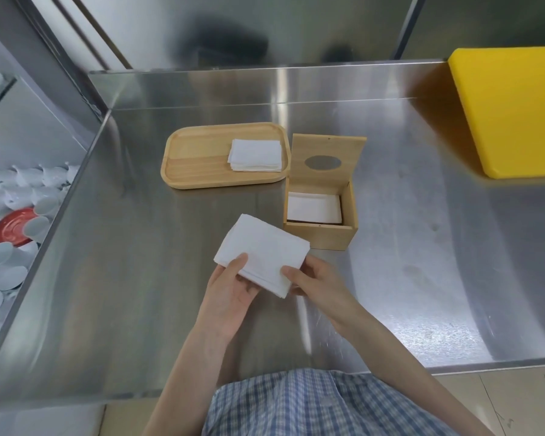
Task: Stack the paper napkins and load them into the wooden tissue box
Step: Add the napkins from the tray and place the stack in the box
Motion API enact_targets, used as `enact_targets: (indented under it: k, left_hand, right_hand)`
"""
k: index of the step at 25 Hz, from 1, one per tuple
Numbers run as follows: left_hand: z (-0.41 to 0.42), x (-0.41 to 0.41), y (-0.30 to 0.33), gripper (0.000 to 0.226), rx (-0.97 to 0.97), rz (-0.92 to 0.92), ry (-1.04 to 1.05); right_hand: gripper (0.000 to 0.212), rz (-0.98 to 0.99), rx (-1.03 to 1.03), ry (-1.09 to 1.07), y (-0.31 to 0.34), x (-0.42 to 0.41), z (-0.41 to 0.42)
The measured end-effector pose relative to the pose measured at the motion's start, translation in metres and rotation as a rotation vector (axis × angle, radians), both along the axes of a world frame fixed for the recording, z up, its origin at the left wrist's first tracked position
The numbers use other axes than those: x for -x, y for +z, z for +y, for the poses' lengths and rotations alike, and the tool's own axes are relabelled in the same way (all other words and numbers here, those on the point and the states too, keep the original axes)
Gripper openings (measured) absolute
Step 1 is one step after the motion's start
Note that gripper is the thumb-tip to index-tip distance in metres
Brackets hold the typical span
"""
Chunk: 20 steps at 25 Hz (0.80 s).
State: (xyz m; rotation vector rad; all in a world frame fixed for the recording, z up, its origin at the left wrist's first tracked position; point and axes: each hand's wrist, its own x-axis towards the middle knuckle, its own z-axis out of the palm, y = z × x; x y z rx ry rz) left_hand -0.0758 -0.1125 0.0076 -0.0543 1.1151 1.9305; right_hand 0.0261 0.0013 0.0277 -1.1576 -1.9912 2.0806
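Observation:
Both hands hold a stack of white paper napkins (261, 253) above the steel table, just in front and left of the wooden tissue box (320, 236). My left hand (230, 287) grips the stack's near left corner with the thumb on top. My right hand (315, 283) grips its near right edge. The box stands open, its lid (328, 158) with an oval hole tilted up at the back. White napkins (313, 207) lie inside it. Another small pile of napkins (255, 155) rests on the right part of a wooden tray (195, 158) behind.
A yellow cutting board (510, 111) lies at the far right of the steel table (422, 247). A lower shelf to the left holds white cups and dishes (16, 190) and a red plate (11, 225). A steel backsplash rises behind the tray.

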Motion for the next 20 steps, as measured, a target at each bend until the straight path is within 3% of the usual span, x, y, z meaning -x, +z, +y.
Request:
enact_targets:
  k: [3, 9, 16, 20]
  left_hand:
    - [0.002, 0.004, 0.002, 0.019, 0.214, 0.099, -0.013]
    - [0.018, 0.011, 0.01, 0.007, 0.502, 0.464, -0.043]
    - [0.066, 0.026, 0.025, 0.009, 0.666, 0.771, -0.188]
    - [0.097, 0.041, 0.032, 0.018, 0.753, 0.945, -0.312]
  right_hand:
    - [0.025, -0.041, -0.194, 0.031, -0.002, -0.004, 0.009]
    - [0.002, -0.039, -0.312, -0.039, -0.007, -0.011, 0.03]
    - [0.022, -0.013, -0.661, -0.189, 0.005, -0.001, 0.073]
    - [0.025, -0.044, -0.795, -0.137, 0.01, 0.01, 0.1]
